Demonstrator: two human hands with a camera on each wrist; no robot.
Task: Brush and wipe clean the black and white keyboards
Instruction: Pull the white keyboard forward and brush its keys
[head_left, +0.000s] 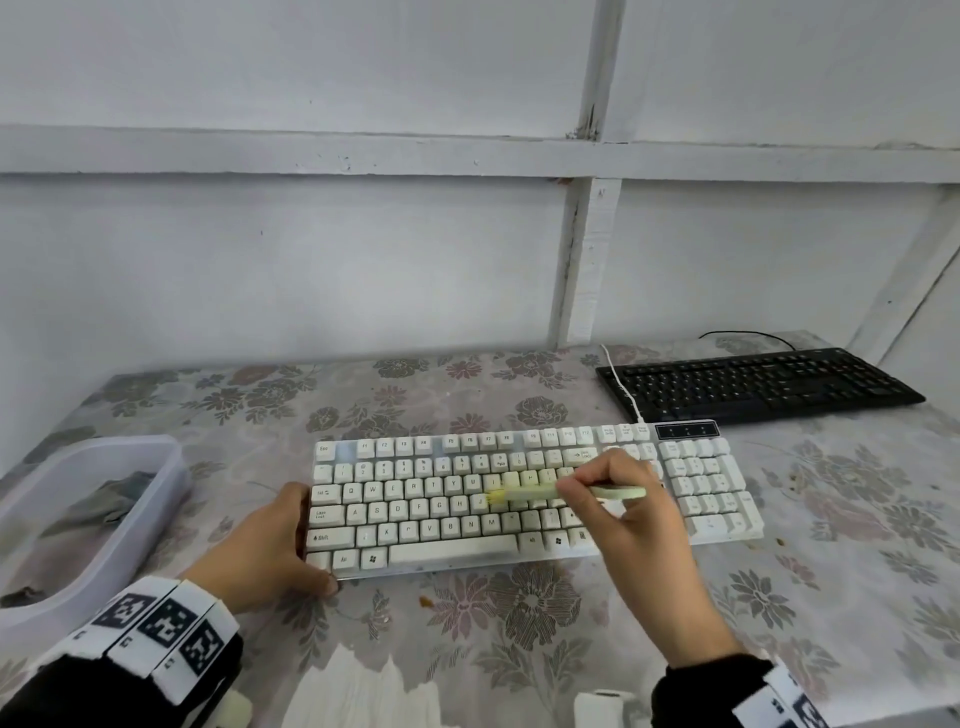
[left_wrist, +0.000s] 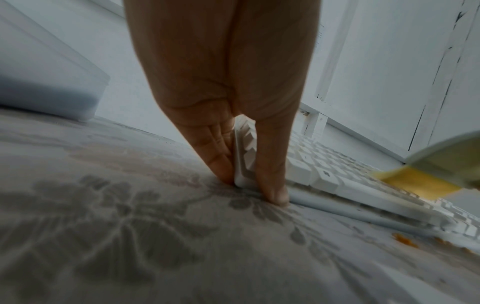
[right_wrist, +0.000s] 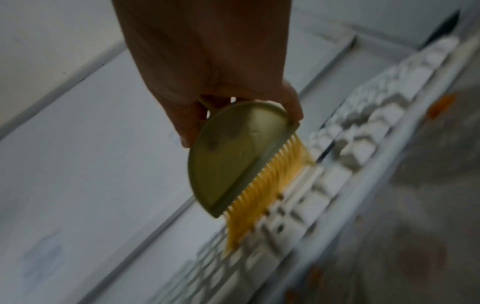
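Open cloth lies toward the table's (head_left: 841, 525) near edge and in the strip between the white keyboard (head_left: 441, 493) and the wall (head_left: 311, 260). A tub (head_left: 174, 467) blocks the left edge. The black keyboard (head_left: 758, 384) fills the far right corner. The left hand (head_left: 260, 551) sits between tub and white keyboard.

The white keyboard (head_left: 415, 506) lies flat, its long side toward the person. The black keyboard (head_left: 758, 384) lies flat behind it on the right, a little turned. The brush (right_wrist: 233, 156), pale green with yellow bristles, touches the white keyboard's middle keys, gripped by the right hand (head_left: 623, 499).
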